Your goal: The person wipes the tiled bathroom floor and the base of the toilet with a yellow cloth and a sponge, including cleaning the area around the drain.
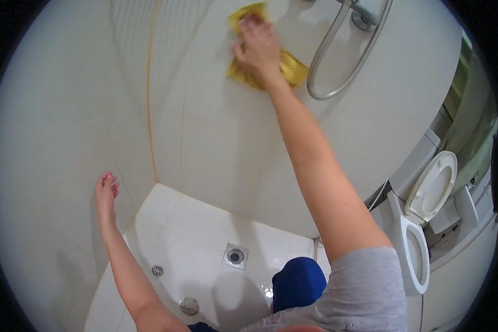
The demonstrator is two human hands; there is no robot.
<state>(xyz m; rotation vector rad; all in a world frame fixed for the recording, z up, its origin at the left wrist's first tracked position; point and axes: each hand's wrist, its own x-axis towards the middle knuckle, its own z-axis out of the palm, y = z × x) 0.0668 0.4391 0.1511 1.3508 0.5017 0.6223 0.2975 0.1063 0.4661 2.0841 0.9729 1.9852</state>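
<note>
My right hand [257, 52] presses a yellow cloth [292, 70] against the pale wall [232, 137], high up and left of the shower hose. The cloth spreads out above and below the hand, and the fingertips are slightly blurred. My left hand [107, 189] is at the left wall [58, 166], near the corner, with its fingers partly curled. Nothing shows in it. Whether its palm bears on the wall is hard to tell.
A metal shower hose [325, 89] loops down from the mixer [365, 16]. Square [235, 256] and round drains [189, 306] are set in the white tiled floor [191, 232]. At right stands a toilet with its lid [433, 186] up. My blue-clad knee [299, 282] is below.
</note>
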